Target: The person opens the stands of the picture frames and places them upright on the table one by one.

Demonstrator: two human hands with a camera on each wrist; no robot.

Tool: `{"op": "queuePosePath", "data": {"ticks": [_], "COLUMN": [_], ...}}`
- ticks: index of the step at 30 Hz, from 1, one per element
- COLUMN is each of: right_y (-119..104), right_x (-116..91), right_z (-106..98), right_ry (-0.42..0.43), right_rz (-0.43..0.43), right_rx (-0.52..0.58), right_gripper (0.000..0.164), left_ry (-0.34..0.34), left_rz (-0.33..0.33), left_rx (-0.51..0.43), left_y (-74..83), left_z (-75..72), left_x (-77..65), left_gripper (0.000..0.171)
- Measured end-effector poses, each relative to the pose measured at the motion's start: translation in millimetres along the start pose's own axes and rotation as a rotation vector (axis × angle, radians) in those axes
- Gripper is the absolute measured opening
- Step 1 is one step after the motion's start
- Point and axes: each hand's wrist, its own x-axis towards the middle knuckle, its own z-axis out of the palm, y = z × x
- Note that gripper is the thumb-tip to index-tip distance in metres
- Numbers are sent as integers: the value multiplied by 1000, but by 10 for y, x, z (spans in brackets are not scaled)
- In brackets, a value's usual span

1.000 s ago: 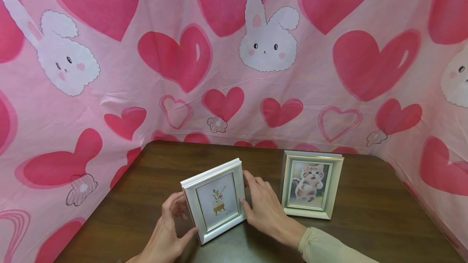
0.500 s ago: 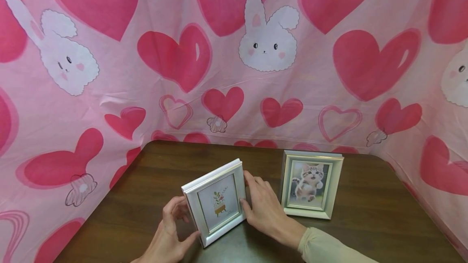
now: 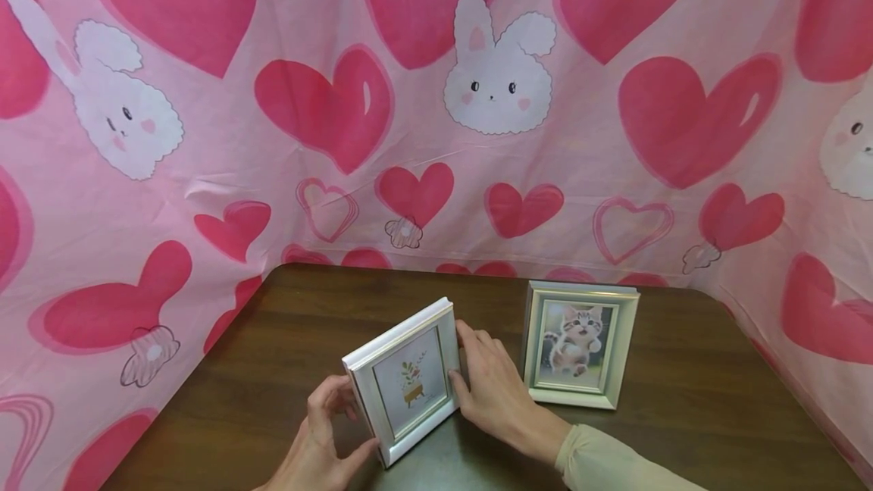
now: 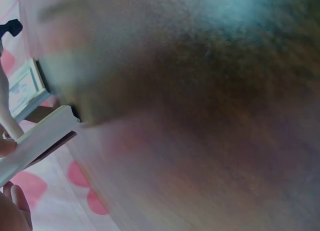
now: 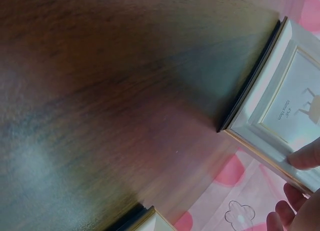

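Note:
A white picture frame (image 3: 409,385) with a potted-plant print stands on the brown table, its face turned toward the right. My left hand (image 3: 323,430) holds its left side, thumb at the lower front edge and fingers curled behind. On the opposite side, my right hand (image 3: 494,392) grips the edge with the thumb in front and the fingertips hidden behind. The right wrist view shows this thumb (image 5: 305,156) on the white border of the plant frame (image 5: 250,108). In the left wrist view the left side (image 4: 42,138) of that frame lies between thumb and fingers.
To the right, just past my right hand, a second picture frame (image 3: 580,343) with a kitten photo stands upright. Pink cloth (image 3: 409,135) with hearts and rabbits hangs behind and beside the wooden table (image 3: 307,301).
The plant frame has turned a little, its left side swinging toward me and slightly right. My left hand has moved with it; my right hand and the kitten frame have stayed put.

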Motion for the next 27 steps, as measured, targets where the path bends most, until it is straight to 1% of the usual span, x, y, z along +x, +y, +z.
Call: {"op": "queuePosePath", "data": {"ticks": [5, 8, 12, 16, 20, 27], "right_y": [1, 1, -4, -2, 3, 6], "right_x": [6, 4, -4, -6, -7, -2], "right_z": [-7, -7, -4, 0, 1, -1], "right_ry": [-1, -1, -4, -10, -15, -12], "right_rz": [3, 12, 20, 24, 29, 30], "right_rx": [-3, 0, 8, 11, 14, 13], "right_gripper": [71, 68, 64, 63, 63, 62], "left_ry": [-5, -6, -15, -26, -44, -52], "left_rz": [16, 46, 76, 78, 69, 80], "left_rx": [-17, -33, -27, -15, -21, -34], "left_y": [16, 13, 16, 29, 37, 17], "left_z": [19, 34, 55, 70, 73, 84], "left_x": [9, 6, -12, -22, -31, -43], "left_gripper": [84, 82, 81, 80, 81, 81]}}
